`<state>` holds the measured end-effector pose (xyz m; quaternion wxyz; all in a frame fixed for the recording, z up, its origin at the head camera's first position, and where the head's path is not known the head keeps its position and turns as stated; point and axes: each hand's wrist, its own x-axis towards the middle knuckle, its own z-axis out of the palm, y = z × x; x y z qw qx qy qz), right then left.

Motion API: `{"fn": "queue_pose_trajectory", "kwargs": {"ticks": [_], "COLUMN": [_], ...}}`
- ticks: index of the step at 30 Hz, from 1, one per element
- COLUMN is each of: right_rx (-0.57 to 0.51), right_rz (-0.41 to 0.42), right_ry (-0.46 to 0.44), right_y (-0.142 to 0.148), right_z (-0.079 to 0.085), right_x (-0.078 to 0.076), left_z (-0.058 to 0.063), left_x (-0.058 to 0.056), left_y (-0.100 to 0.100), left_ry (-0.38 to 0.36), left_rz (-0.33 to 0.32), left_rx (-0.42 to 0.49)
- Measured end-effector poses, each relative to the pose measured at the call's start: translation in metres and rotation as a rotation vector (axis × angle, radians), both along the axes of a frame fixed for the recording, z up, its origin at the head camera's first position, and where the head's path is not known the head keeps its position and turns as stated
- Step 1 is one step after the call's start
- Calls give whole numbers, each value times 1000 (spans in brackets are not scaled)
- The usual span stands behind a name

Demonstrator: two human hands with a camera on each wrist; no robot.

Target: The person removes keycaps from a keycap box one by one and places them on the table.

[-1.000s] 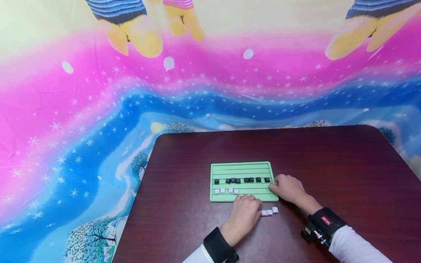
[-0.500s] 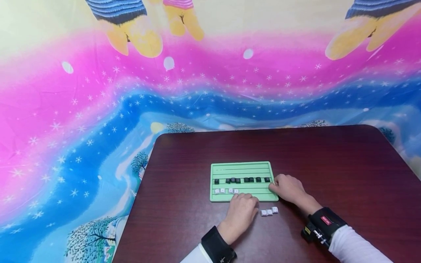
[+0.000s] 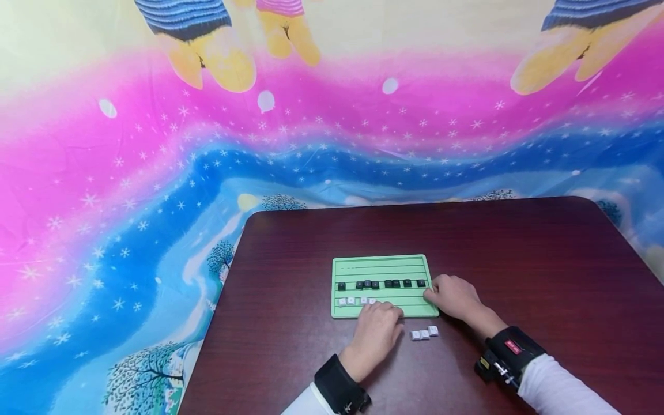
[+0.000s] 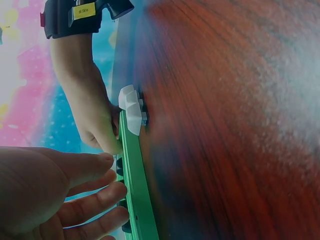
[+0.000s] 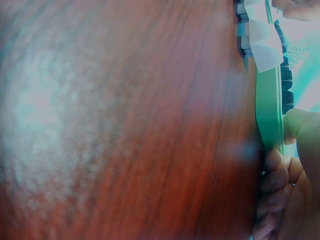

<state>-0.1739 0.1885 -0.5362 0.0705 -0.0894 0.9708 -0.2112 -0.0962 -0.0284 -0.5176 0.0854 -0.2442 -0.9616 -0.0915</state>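
A light green ridged tray [image 3: 384, 313] lies on the table, with a row of black keycaps [image 3: 389, 284] and a nearer row of white keycaps [image 3: 351, 301]. My left hand [image 3: 377, 328] reaches over its near edge, fingertips right at the white row and partly covering it. Its fingers are loosely bent in the left wrist view, with nothing visible between them. At the tray's right edge, my right hand [image 3: 455, 297] grips the rim, thumb [image 5: 295, 125] on top and fingers curled beside it. Three loose white keycaps [image 3: 425, 334] lie on the table between the hands.
The dark red-brown table [image 3: 519, 253] extends around the tray on all sides. Behind it hangs a colourful printed cloth [image 3: 311, 127]. Black straps with cameras are on both wrists.
My left hand has shifted a little left and forward, away from the loose keycaps and further over the white row. The right hand and tray stay in place.
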Motion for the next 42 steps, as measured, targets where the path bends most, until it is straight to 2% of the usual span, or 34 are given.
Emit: {"fn": "queue_pose_trajectory", "kwargs": {"ticks": [10,22,29,42], "right_rx": [2,1,10,4], "right_rz": [3,-4,-11,-2], "right_ry": [-3,2,-12,6], "right_y": [0,0,0,1], "right_z": [-3,-6,-5,-5], "right_x": [-1,-2,-2,-1], "left_z": [1,1,-1,3], "left_x": [-2,-4,-4,-8], "left_y": [-5,-8,-10,-15], "left_ry": [-6,40,74,31], "left_rz": [22,59,59,80], "left_rx": [34,40,49,90]}}
